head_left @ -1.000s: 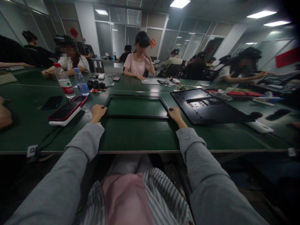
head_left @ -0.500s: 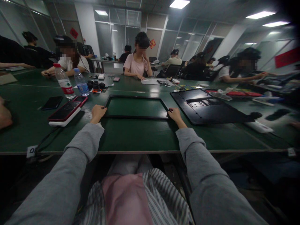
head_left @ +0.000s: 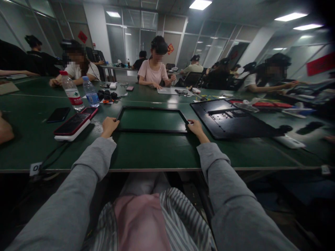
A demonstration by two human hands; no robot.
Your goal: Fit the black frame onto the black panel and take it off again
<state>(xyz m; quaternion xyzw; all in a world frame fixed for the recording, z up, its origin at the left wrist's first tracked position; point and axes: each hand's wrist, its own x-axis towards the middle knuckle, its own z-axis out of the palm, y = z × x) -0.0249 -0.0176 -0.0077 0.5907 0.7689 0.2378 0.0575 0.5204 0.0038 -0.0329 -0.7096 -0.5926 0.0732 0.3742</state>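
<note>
A thin black rectangular frame (head_left: pixel 151 131), like a monitor bezel, lies on the green table (head_left: pixel 157 153) in front of me. Through its opening the green tabletop shows. My left hand (head_left: pixel 109 126) grips its left side, fingers curled and thumb on the edge. On the opposite side, my right hand (head_left: pixel 196 127) pinches the frame's right edge near the front corner. Just right of that hand lies a large flat black panel (head_left: pixel 235 122), like a monitor back cover, with a recessed metal section in its middle.
Left of me are a red-cased phone (head_left: pixel 74 122) on a white block, a dark phone (head_left: pixel 58 115) and two water bottles (head_left: pixel 74 96). A power strip (head_left: pixel 290 142) lies right of the panel. Across the table sits a person in a pink shirt (head_left: pixel 153 71); others work around.
My hands and the frame stay nearly where they were. The right fingers shift slightly on the edge. The person opposite has lowered a hand from the head.
</note>
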